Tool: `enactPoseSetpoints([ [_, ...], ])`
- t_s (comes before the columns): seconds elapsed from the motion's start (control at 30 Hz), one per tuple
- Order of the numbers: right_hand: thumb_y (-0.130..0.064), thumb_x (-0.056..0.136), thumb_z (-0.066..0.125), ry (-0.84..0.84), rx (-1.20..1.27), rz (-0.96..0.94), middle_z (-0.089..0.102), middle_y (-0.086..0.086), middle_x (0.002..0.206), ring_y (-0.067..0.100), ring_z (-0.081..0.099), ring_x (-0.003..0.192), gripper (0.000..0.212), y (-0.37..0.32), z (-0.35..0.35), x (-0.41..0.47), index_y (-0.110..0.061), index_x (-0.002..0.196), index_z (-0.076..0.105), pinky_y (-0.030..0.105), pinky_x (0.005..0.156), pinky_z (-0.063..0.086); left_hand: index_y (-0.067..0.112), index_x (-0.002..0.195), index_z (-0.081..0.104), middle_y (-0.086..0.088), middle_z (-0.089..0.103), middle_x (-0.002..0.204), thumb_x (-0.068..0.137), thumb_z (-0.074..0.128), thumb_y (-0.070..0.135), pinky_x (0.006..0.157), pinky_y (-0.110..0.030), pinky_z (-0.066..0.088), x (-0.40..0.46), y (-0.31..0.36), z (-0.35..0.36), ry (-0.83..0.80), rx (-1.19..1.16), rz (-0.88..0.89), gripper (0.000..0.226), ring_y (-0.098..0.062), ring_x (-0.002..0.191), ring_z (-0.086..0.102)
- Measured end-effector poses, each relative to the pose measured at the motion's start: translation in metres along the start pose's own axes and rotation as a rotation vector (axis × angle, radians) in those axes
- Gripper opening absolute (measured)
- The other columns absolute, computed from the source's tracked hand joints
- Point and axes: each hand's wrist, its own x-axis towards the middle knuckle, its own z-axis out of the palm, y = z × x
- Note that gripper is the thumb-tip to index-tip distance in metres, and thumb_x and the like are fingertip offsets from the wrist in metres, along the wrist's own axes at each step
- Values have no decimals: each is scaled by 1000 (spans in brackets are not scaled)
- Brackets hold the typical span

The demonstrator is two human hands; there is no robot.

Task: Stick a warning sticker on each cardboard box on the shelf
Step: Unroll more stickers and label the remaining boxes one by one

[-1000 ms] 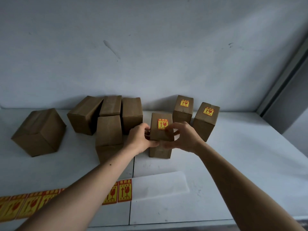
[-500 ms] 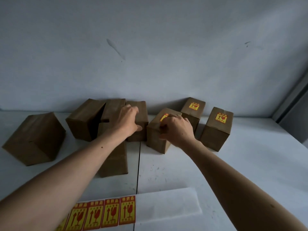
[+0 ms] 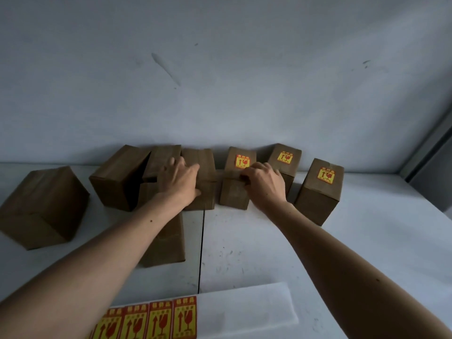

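Observation:
My right hand (image 3: pixel 265 185) holds the top front edge of a brown cardboard box (image 3: pixel 233 194), fingers curled just below its yellow-and-red warning sticker (image 3: pixel 242 161). Two more stickered boxes (image 3: pixel 285 157) (image 3: pixel 322 192) stand to its right. My left hand (image 3: pixel 181 182) grips the plain box (image 3: pixel 204 165) beside it, fingers over the top and thumb on the front face. More plain boxes sit to the left (image 3: pixel 117 177) (image 3: pixel 162 157), one lies under my left forearm (image 3: pixel 168 243), and a larger one (image 3: pixel 41 206) stands far left.
A sheet of warning stickers (image 3: pixel 159 319) lies at the shelf's front edge, with bare white backing (image 3: pixel 244 309) to its right. The grey wall (image 3: pixel 220 81) runs close behind the boxes. A seam (image 3: pixel 201 241) divides the white shelf surface.
The stickered box has gone from near me back to the wall row, my right hand still on it. My left hand left that box and reached onto the plain box beside it.

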Motion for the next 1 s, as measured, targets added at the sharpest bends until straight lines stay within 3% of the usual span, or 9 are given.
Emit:
enactPoseSetpoints([
  [0.1,-18,88,62,-34,-84,117,44,10,138,29,41,124,48,-1,5,11,-22,134,49,40,99,37,29,134,47,-11,45,138,81,71,42,106,-48,31,3,-4,0,-21,50,0,59,-33,130,34],
  [0.17,-18,84,61,34,-70,127,38,12,138,30,39,121,54,-13,7,10,-18,136,44,38,97,37,28,138,41,-13,43,140,80,72,43,107,-48,29,4,-6,1,-32,64,-6,68,-35,132,31],
  [0.3,-34,83,60,102,33,11,44,10,124,27,39,107,24,-44,16,5,-18,100,65,36,85,37,17,135,42,-12,48,138,73,78,44,105,-46,30,8,-6,-2,-8,73,-30,77,-33,130,35],
  [0.37,-42,83,62,30,69,36,42,7,123,26,37,107,26,-52,22,5,-19,93,67,35,85,35,14,130,45,-13,51,135,70,80,45,105,-45,31,8,-4,-4,-28,55,-67,76,-33,129,37],
  [0.53,-45,84,62,-30,143,101,41,6,125,26,36,110,33,-54,22,-8,-15,97,67,35,93,34,13,116,57,-11,61,124,69,81,48,102,-44,30,-5,0,-10,-134,-3,-98,63,-32,126,42],
  [0.83,-47,81,69,-33,233,217,46,4,127,23,38,112,44,-28,-8,-72,-15,111,63,32,94,38,17,96,60,-5,63,110,74,75,50,98,-43,27,-61,35,-38,-96,66,79,42,-26,117,44],
  [1.0,-41,81,72,-61,332,262,51,4,128,23,39,119,43,-23,-23,-113,-15,114,62,33,95,41,15,106,62,-5,60,115,82,71,43,98,-41,29,-112,46,-41,-65,41,85,37,-26,115,45],
])
